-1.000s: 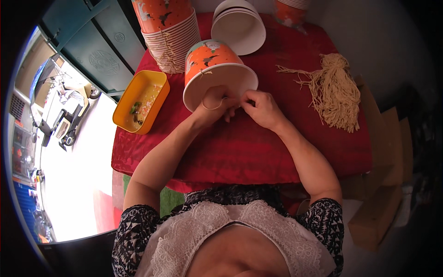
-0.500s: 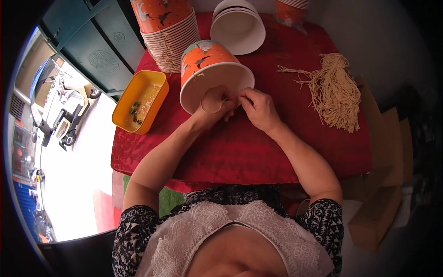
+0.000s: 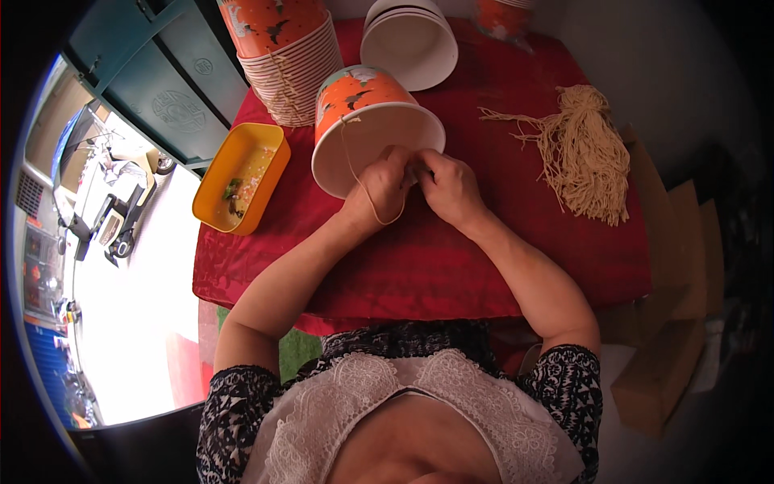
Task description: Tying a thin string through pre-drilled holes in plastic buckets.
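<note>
A tilted orange paper bucket [image 3: 355, 97] with animal figures rests on the table, its white mouth facing me. From the left side of its rim a thin beige cord [image 3: 347, 153] hangs, loops over my left hand and runs up to the fingers. My left hand [image 3: 377, 184] is closed in front of the mouth, its fingertips at the lower right rim. Meeting it there, my right hand [image 3: 450, 185] is closed in a pinch. Both seem to hold the cord at the rim; the fingertips and the cord's end are mostly hidden.
A yellow tub [image 3: 205, 194] with small bits stands left. Behind it rises a stack of orange buckets [image 3: 292, 77]; white-lined buckets [image 3: 411, 52] lie at the back. A beige cord bundle [image 3: 584, 157] lies right on the red tablecloth [image 3: 451, 274]. Cardboard boxes [image 3: 661, 363] stand beyond.
The cord loop has slipped from around my left wrist and now hangs longer from the rim across the hand. Both hands stay together at the rim, their fingers drawn in closer.
</note>
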The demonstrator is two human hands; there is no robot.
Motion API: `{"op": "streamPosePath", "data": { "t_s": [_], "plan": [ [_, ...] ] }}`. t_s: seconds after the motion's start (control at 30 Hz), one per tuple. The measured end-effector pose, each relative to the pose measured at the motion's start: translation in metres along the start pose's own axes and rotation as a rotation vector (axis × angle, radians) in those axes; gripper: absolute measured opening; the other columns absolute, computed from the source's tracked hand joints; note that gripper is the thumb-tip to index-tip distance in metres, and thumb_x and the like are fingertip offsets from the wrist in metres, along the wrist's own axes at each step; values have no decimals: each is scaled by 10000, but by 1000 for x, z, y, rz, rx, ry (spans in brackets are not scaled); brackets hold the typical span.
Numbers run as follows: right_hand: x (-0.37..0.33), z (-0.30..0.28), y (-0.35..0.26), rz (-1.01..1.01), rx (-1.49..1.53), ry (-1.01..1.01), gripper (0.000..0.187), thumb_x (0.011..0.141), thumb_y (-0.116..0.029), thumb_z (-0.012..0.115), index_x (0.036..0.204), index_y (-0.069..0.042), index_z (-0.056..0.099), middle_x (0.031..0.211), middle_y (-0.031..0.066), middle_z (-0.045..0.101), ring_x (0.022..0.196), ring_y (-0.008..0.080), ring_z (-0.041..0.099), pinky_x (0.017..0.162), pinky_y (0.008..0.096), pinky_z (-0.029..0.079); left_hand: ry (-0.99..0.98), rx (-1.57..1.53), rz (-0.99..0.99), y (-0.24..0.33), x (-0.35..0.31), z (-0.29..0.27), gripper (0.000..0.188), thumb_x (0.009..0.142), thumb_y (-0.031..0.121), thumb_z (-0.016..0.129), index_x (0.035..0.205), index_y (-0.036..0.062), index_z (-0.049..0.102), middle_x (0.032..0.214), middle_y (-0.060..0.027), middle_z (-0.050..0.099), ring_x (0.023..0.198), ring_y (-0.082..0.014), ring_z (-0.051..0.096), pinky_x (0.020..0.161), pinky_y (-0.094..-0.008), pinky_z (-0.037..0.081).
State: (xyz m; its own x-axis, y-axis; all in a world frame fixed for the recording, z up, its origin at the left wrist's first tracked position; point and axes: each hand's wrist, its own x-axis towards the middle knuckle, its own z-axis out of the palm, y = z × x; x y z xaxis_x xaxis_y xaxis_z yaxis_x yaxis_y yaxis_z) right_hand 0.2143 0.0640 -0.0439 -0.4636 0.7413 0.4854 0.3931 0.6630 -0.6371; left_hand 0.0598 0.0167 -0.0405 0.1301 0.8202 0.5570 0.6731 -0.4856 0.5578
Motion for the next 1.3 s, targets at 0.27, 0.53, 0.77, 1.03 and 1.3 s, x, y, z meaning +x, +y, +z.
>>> {"op": "streamPosePath", "data": {
  "t_s": [0.27,0.53,0.77,1.03,1.3],
  "plan": [
    [-1,1,3,-21,37,7,239,854,-4,560,1080,-25,635,939,205,677,875,346,679,729,397,549,-17,172,-13,-6,-4,2,180,807,-15,603,974,-7,537,895,-226,610,839,-436,613,691,-443,505],
    [2,-1,6,-53,113,-18,207,880,1,525,1058,-2,631,927,206,676,869,335,680,731,389,545,-46,68,-37,-12,-7,-1,153,830,-18,603,957,-1,518,895,-208,629,824,-403,631,679,-430,508],
    [2,-4,11,-54,118,-100,159,870,-70,540,997,-44,631,891,196,665,821,378,650,697,454,530,-64,95,-10,-11,-8,-1,178,834,-21,602,976,10,499,882,-198,624,818,-403,627,677,-433,504],
    [3,-5,13,-25,129,-169,135,852,-75,555,960,-27,619,904,206,657,846,390,639,717,461,520,-34,98,29,-9,-8,-3,202,835,-6,622,976,17,479,866,-194,618,804,-410,620,660,-442,493],
    [2,-9,5,4,162,-178,114,839,-27,583,939,15,619,865,188,671,809,295,676,698,362,517,-10,11,4,-7,-7,-9,150,825,5,626,948,3,541,862,-197,638,807,-394,633,680,-421,504]
  ]
}}
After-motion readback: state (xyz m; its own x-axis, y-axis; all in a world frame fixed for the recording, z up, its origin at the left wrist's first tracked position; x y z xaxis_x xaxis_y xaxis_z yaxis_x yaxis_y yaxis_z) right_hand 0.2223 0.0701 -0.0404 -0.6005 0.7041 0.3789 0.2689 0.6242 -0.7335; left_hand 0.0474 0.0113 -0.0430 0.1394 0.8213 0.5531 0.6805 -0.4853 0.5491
